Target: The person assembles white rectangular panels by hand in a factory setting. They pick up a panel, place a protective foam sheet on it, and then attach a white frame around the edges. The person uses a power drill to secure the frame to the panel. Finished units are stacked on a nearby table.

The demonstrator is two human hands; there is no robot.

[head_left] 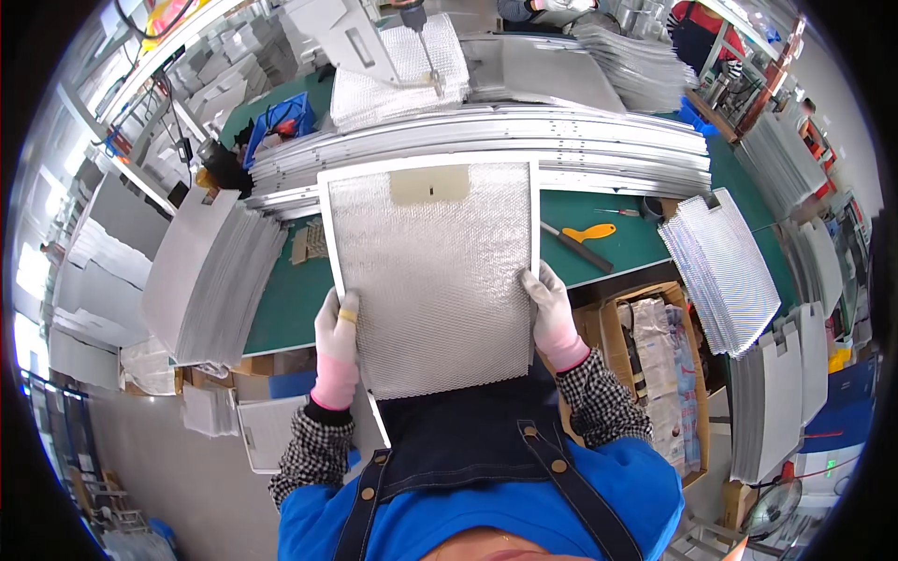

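In front of my body I hold up a silver metal mesh filter panel [435, 280] with a thin white frame along its top and sides. A beige plate with a small slot sits at the middle of its top edge. My left hand [337, 341], in a white and pink glove, is closed on the left side of the frame. The matching gloved right hand [554, 318] grips the opposite side, its thumb on the front face. Most of the fingers are hidden behind the panel. The lower edge of the mesh rests close against my dark apron [468, 421].
Long metal strips [617, 150] lie stacked across the green table [290, 280]. An orange-handled tool [589, 232] and a dark-handled hammer-like tool [580, 248] lie right. Panel stacks [206, 271] flank me. An open cardboard box [702, 411] sits below right. A drill-like tool [416, 28] hangs ahead.
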